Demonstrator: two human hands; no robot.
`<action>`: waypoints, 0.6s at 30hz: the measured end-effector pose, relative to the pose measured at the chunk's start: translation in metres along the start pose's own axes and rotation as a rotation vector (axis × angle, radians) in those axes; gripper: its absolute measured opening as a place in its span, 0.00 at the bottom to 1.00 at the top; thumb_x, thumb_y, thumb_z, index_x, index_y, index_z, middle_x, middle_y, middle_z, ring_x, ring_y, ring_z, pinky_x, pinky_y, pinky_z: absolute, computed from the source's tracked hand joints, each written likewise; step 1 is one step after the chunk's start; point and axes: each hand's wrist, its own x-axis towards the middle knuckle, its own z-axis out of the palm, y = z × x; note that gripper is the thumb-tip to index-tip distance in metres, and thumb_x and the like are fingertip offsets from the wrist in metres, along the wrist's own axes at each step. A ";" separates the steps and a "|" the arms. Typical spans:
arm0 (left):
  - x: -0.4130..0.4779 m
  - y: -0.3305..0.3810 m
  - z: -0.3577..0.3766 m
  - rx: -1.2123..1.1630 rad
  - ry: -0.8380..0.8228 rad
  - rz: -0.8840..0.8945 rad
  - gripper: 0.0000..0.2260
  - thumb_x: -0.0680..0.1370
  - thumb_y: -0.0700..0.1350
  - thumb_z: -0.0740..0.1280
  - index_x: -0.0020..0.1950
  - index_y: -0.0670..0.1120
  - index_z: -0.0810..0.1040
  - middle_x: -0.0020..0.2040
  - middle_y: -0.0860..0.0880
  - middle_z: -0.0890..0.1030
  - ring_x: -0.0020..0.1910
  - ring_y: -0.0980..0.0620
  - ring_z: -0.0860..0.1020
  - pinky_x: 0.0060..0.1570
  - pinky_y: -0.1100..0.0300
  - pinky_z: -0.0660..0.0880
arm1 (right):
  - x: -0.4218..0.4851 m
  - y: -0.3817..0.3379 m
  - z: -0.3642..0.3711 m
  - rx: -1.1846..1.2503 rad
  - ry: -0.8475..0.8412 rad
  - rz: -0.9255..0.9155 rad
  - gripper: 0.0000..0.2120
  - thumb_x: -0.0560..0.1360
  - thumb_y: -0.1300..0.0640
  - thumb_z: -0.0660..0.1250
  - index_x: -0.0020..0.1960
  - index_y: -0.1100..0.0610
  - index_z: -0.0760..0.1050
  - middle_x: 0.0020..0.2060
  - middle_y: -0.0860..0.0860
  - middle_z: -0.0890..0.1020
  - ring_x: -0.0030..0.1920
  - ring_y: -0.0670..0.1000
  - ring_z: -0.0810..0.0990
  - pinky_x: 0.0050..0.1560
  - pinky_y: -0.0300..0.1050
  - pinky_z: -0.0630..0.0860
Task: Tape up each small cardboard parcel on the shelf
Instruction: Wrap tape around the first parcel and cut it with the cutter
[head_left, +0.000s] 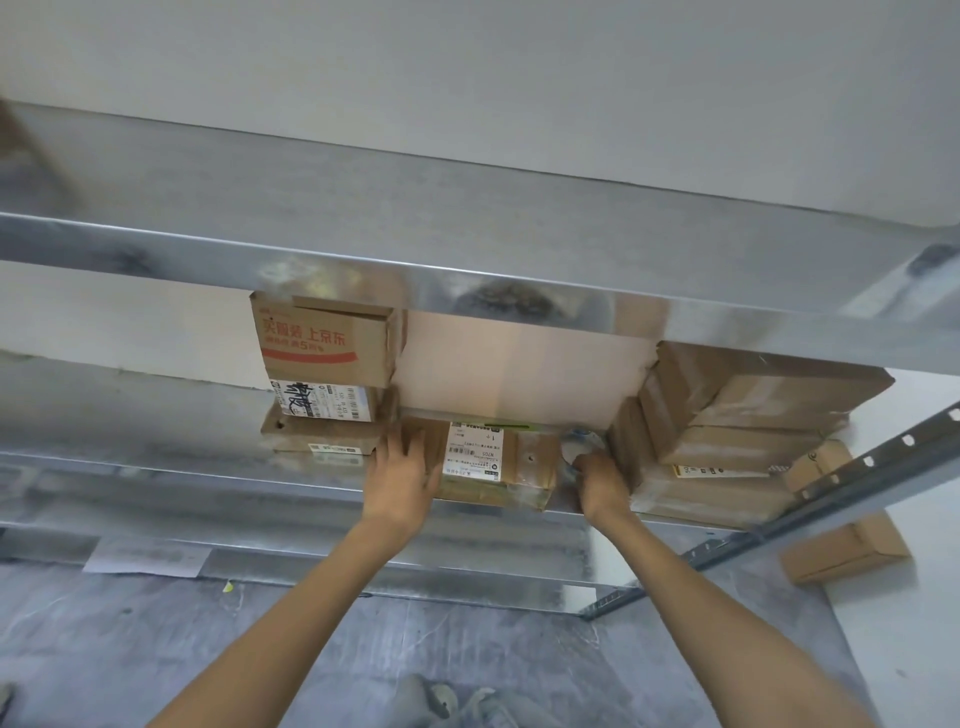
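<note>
left hand (405, 467) flat on parcel (493, 467); right hand (600, 480) grip holds tape roll (579, 447) beside.

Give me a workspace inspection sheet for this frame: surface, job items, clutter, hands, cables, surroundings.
Surface: metal shelf, bare at left, boxes from the middle to the right.
Job's things: labelled parcel at the front edge, centre; tape roll just right of it; left stack of three boxes, top one printed red; right stack of plain brown boxes.
Clutter: brown box lower down beyond the shelf's right end; paper sheet on the lower rail.
Hands: left hand flat on the parcel's left end; right hand closed on the tape roll.
Cables: nothing seen.
Surroundings: white wall, upper shelf, grey floor, shoes at the bottom.
</note>
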 end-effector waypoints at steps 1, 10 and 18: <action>-0.001 0.000 -0.001 0.015 -0.003 0.015 0.23 0.80 0.52 0.60 0.73 0.44 0.63 0.76 0.40 0.55 0.73 0.39 0.60 0.70 0.46 0.61 | 0.006 0.000 -0.002 0.080 0.009 0.055 0.08 0.77 0.64 0.59 0.40 0.57 0.72 0.46 0.58 0.80 0.48 0.55 0.79 0.42 0.42 0.68; 0.000 0.020 -0.016 -0.068 0.036 0.181 0.23 0.81 0.48 0.59 0.76 0.45 0.60 0.77 0.43 0.54 0.77 0.43 0.48 0.75 0.51 0.52 | -0.005 -0.010 -0.039 0.597 0.250 0.110 0.07 0.74 0.62 0.68 0.50 0.60 0.82 0.43 0.55 0.84 0.36 0.56 0.80 0.38 0.50 0.80; 0.013 0.095 -0.066 -0.663 -0.025 0.334 0.27 0.79 0.50 0.65 0.76 0.46 0.62 0.74 0.48 0.65 0.73 0.52 0.63 0.71 0.60 0.60 | -0.071 -0.041 -0.092 0.950 0.285 -0.096 0.08 0.74 0.65 0.68 0.49 0.54 0.80 0.42 0.48 0.83 0.37 0.45 0.77 0.37 0.39 0.74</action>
